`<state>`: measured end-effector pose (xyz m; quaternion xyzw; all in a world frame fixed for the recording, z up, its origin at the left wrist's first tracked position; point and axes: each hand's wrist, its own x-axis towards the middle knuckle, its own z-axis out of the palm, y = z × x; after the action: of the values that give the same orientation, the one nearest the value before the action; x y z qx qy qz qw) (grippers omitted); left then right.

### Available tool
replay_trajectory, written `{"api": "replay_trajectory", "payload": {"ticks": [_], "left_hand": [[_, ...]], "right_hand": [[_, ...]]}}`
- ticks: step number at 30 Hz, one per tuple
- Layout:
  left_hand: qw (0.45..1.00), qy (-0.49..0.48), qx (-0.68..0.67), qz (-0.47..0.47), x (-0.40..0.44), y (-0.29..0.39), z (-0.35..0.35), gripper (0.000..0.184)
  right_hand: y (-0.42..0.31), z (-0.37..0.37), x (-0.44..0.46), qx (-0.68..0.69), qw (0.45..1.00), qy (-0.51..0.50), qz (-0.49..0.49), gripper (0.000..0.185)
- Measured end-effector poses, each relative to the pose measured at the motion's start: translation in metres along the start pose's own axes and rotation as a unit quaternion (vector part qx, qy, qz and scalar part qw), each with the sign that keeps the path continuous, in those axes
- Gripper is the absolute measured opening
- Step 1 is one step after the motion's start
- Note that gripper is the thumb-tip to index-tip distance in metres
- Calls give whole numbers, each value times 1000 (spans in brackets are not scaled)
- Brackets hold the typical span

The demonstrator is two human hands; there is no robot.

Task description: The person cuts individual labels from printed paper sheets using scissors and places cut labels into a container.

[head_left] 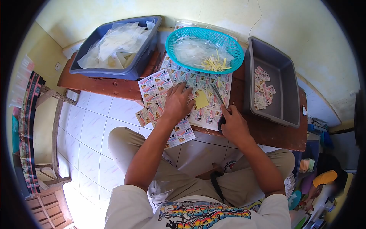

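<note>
- Broadly, the wooden worktop [284,131] was set against a pale wall, above a tiled floor [89,126].
- At its left end, a blue-grey tub [133,72] was heaped with translucent plastic sheets [122,40].
- At its right end, a deep grey tray [280,63] was placed; small printed pieces [260,93] were gathered along its left side.
- Between these, a turquoise basket [238,45] was set over the back part of a large printed sheet [219,114]. Clear plastic pieces [194,49] were held in it, with thin yellow strips [216,62] piled at its front right.
- To the left of the large printed sheet, and partly over it, smaller printed sheets [156,84] were overlapped at angles, some of them carried past the front edge of the worktop.
- Of the hands, the left hand [178,101] was laid palm down on the printed paper, partly open, its fingers loosely spread.
- The right hand [234,124] was closed around the dark handles of the scissors [217,93]; their blades were pointed away from the body, over the large printed sheet. How far the blades were parted could not be clearly told.
- Between the left hand and the scissors, a yellow piece [201,100] was seen, just beside the left hand's fingers.
</note>
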<state>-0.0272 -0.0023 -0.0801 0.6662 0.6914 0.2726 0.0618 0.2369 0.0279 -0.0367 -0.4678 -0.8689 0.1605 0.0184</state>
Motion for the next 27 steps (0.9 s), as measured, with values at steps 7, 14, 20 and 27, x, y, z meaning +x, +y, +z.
{"api": "replay_trajectory", "payload": {"ticks": [7, 14, 20, 27], "left_hand": [[1000, -2, 0, 14, 0, 6, -3, 52], [998, -25, -40, 37, -3, 14, -13, 49], [997, -71, -11, 34, -9, 12, -2, 33], [998, -49, -22, 43, -15, 11, 4, 27]], "right_hand": [[-12, -13, 6, -15, 999, -30, 15, 67], [-23, -11, 23, 46, 997, 54, -25, 44], [-21, 14, 55, 101, 993, 58, -17, 31], [-22, 14, 67, 122, 992, 42, 2, 28]]}}
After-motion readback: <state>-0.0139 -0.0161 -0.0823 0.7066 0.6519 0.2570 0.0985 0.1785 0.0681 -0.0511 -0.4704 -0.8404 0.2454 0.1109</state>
